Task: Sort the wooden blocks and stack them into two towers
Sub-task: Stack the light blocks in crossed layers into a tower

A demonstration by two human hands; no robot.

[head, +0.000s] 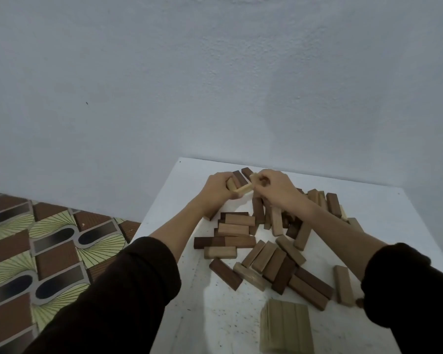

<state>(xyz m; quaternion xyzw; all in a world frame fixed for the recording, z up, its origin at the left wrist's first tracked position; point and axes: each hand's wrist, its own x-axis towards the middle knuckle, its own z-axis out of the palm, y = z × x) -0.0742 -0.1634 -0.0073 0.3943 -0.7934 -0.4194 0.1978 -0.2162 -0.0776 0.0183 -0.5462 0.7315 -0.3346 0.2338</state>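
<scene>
Light and dark wooden blocks (pixel 266 251) lie jumbled across the middle of the white table (pixel 169 200). Near its far edge, the left hand (pixel 219 186) curls round a pale block (pixel 230 186). The right hand (pixel 276 187) pinches a second pale block (pixel 244 189). A pale stack (pixel 287 325) stands at the near edge.

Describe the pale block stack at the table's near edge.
The pale block stack is a squared pile of light wooden blocks, with its top layer laid side by side. It stands upright on the white table, just in front of the loose blocks. Its base is cut off by the frame.
</scene>
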